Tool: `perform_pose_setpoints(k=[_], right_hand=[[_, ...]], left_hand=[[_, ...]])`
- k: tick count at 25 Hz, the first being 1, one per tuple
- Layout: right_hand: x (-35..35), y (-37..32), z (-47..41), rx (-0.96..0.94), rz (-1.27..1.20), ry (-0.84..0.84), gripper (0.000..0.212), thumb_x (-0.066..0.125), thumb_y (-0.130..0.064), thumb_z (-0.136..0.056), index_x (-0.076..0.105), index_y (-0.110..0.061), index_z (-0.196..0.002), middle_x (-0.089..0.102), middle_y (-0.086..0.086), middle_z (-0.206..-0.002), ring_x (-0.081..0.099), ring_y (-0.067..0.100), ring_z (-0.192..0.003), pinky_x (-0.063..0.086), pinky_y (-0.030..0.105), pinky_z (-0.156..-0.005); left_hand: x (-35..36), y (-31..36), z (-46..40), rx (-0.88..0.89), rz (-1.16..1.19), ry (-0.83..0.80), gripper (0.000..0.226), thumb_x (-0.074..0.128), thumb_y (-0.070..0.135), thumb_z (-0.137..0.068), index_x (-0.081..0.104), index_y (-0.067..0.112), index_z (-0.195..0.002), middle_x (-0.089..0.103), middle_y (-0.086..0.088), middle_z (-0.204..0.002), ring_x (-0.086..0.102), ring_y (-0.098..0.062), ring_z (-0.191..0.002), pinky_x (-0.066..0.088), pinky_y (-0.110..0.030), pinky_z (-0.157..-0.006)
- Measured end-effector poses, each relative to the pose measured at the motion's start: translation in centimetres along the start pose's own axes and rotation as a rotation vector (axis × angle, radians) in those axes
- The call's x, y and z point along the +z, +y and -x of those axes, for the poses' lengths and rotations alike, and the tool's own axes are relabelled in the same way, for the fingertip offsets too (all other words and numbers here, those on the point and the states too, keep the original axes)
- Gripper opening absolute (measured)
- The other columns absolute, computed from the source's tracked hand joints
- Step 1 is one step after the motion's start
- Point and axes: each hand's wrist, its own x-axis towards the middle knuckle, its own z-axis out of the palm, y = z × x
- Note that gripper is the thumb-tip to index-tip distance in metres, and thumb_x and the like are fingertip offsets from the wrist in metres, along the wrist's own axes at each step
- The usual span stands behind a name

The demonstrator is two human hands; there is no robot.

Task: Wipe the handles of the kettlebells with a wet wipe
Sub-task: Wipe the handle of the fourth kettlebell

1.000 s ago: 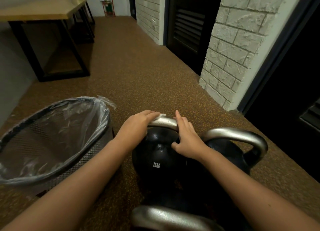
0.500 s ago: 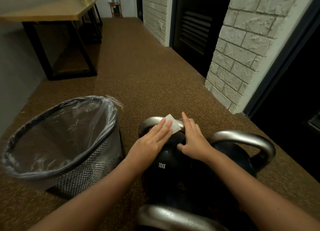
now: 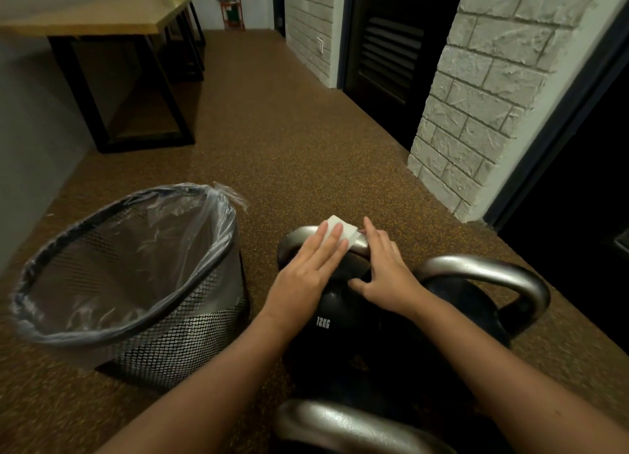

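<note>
Three black kettlebells with silver handles stand on the brown floor. The far one is marked 12KG. A folded white wet wipe lies on top of its handle. My left hand lies flat, fingers straight, pressing the wipe onto the handle. My right hand rests on the handle's right end, fingertips at the wipe's edge. A second kettlebell's handle arches at the right. A third handle shows at the bottom edge.
A black mesh waste bin lined with a clear bag stands just left of the kettlebells. A wooden table on black legs is at the far left. A white brick pillar and dark doors flank the right.
My left hand has flattened out from a grip on the handle and now presses the wipe on top of it. The camera view has tilted slightly.
</note>
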Motion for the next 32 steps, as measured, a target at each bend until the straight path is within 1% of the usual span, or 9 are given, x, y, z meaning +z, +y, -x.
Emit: perform_pose_setpoints(k=[3, 7, 11, 15, 19, 23, 27, 29, 32], right_hand=[[-0.1, 0.2, 0.0, -0.016, -0.033, -0.018, 0.104, 0.067, -0.038, -0.080, -0.008, -0.018, -0.148, 0.022, 0.000, -0.147, 0.024, 0.020, -0.133, 0.020, 0.029, -0.110], [-0.2, 0.3, -0.1, -0.009, -0.087, -0.019, 0.095, 0.059, -0.043, -0.084, -0.008, -0.021, -0.148, 0.024, 0.000, -0.147, 0.023, 0.021, -0.134, 0.017, 0.027, -0.110], [-0.4, 0.2, -0.1, -0.008, -0.098, -0.047, 0.090, 0.052, -0.046, -0.087, -0.009, -0.019, -0.148, 0.023, 0.001, -0.147, 0.021, 0.022, -0.135, 0.015, 0.025, -0.108], [-0.4, 0.2, -0.3, 0.005, -0.104, -0.051, 0.092, 0.051, -0.051, -0.086, -0.010, -0.021, -0.148, 0.021, -0.001, -0.149, 0.019, 0.020, -0.136, 0.015, 0.029, -0.111], [-0.5, 0.1, 0.0, -0.011, -0.070, -0.051, 0.097, 0.058, -0.048, -0.083, -0.009, -0.019, -0.148, 0.016, 0.000, -0.149, 0.016, 0.022, -0.138, 0.012, 0.023, -0.107], [-0.5, -0.1, 0.1, -0.024, -0.032, -0.052, 0.104, 0.065, -0.046, -0.079, -0.007, -0.018, -0.148, 0.016, 0.002, -0.149, 0.017, 0.023, -0.137, 0.014, 0.029, -0.112], [-0.5, -0.1, 0.2, -0.017, -0.030, -0.060, 0.106, 0.068, -0.042, -0.078, -0.007, -0.018, -0.148, 0.016, 0.002, -0.148, 0.017, 0.023, -0.137, 0.016, 0.029, -0.111], [-0.6, -0.1, 0.2, -0.015, -0.018, -0.072, 0.105, 0.069, -0.038, -0.079, -0.007, -0.019, -0.148, 0.014, 0.001, -0.149, 0.016, 0.023, -0.138, 0.016, 0.029, -0.112], [-0.7, -0.2, 0.2, -0.010, -0.012, -0.084, 0.102, 0.068, -0.034, -0.080, -0.007, -0.019, -0.148, 0.012, 0.001, -0.149, 0.015, 0.023, -0.138, 0.014, 0.029, -0.112]], left_hand=[[0.1, -0.7, 0.6, 0.075, -0.035, -0.007, 0.050, 0.033, 0.004, -0.087, 0.041, 0.005, -0.136, 0.038, -0.012, -0.145, 0.030, -0.030, -0.136, 0.032, -0.045, -0.108], [-0.7, -1.4, -0.5, -0.116, 0.019, 0.026, 0.057, 0.029, 0.002, -0.081, 0.040, 0.005, -0.137, 0.038, -0.013, -0.145, 0.028, -0.028, -0.135, 0.027, -0.045, -0.109], [-0.7, -1.2, -0.5, 0.022, 0.001, -0.044, 0.053, 0.030, 0.004, -0.084, 0.043, 0.006, -0.136, 0.040, -0.012, -0.144, 0.034, -0.028, -0.135, 0.025, -0.039, -0.111], [-1.4, -2.4, -2.6, -0.254, 0.109, -0.089, 0.063, 0.043, -0.008, -0.082, 0.038, 0.016, -0.140, 0.039, -0.007, -0.145, 0.031, -0.022, -0.137, 0.011, -0.028, -0.116], [-2.3, -0.8, -2.7, -0.091, 0.124, -0.136, 0.058, 0.047, -0.005, -0.084, 0.039, 0.012, -0.139, 0.040, -0.010, -0.144, 0.031, -0.024, -0.137, 0.017, -0.033, -0.116], [-1.5, -1.7, -1.4, -0.152, 0.108, -0.057, 0.056, 0.031, 0.001, -0.080, 0.046, 0.007, -0.134, 0.047, -0.015, -0.138, 0.040, -0.030, -0.131, 0.025, -0.036, -0.109], [-0.6, -0.3, 0.1, -0.019, 0.080, -0.019, 0.052, 0.031, 0.007, -0.082, 0.049, 0.007, -0.132, 0.045, -0.012, -0.140, 0.039, -0.026, -0.132, 0.036, -0.033, -0.102], [-0.7, 0.9, 1.0, -0.217, 0.287, 0.103, 0.050, 0.036, -0.004, -0.086, 0.048, 0.010, -0.133, 0.044, -0.003, -0.141, 0.037, -0.016, -0.133, 0.030, -0.020, -0.107], [-1.6, 3.4, 0.7, -1.077, 0.943, 0.396, 0.049, 0.036, -0.011, -0.089, 0.056, 0.015, -0.126, 0.051, 0.002, -0.130, 0.047, -0.014, -0.123, 0.035, -0.012, -0.103]])
